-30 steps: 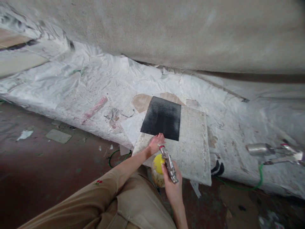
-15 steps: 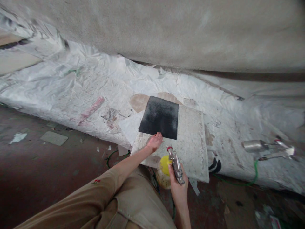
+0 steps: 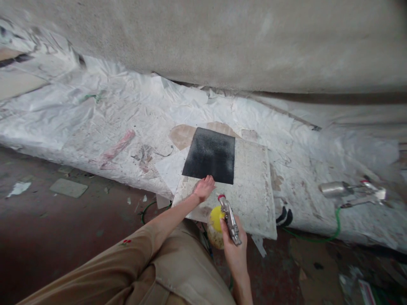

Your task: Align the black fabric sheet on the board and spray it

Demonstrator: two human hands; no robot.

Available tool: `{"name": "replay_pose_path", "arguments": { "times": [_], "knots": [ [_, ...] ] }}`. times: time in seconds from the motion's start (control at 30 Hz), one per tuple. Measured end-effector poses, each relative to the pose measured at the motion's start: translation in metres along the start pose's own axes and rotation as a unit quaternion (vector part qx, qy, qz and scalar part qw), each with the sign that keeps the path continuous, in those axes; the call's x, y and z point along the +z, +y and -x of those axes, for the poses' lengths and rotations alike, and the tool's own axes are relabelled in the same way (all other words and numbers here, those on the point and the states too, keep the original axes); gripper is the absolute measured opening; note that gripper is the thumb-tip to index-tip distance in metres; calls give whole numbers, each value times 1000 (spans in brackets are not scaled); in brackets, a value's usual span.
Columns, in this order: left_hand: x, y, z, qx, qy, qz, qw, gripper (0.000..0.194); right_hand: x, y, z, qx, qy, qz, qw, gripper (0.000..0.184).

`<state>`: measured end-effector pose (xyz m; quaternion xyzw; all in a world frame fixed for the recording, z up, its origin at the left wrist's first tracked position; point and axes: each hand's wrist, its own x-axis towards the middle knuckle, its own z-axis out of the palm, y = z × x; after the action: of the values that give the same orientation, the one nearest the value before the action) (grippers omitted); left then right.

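A black square tile (image 3: 210, 156) lies on a stained white board (image 3: 251, 190). My left hand (image 3: 203, 188) rests flat at the tile's near edge, fingers stretched out and touching it. My right hand (image 3: 233, 250) is closed round a metal spray gun (image 3: 229, 219) with a yellow-lidded cup (image 3: 215, 226), held just in front of the board and pointing towards the tile.
Crumpled white plastic sheeting (image 3: 111, 123) covers a low ledge under a rough grey wall (image 3: 222, 38). A second spray gun (image 3: 349, 191) with a green hose (image 3: 330, 231) lies on the sheeting at the right. The dark red floor (image 3: 47, 237) carries scraps and a loose tile (image 3: 68, 187).
The view has drifted slightly; my right hand with the spray gun shifted a little to the right and back. The left hand stays at the tile's edge.
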<state>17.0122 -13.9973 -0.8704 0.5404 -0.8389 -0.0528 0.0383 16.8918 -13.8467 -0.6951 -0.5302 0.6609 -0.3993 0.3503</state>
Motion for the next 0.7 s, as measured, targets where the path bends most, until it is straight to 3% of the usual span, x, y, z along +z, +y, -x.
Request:
{"name": "replay_pose_path", "arguments": {
  "times": [0.27,0.7],
  "knots": [
    [1,-1,1,2,0,1,1000,41,13,-1,-5,-9,-43,-7,999,27],
    [-4,0,0,-2,0,-3,1000,39,-12,28,-6,51,56,-12,997,38]
  ]
}}
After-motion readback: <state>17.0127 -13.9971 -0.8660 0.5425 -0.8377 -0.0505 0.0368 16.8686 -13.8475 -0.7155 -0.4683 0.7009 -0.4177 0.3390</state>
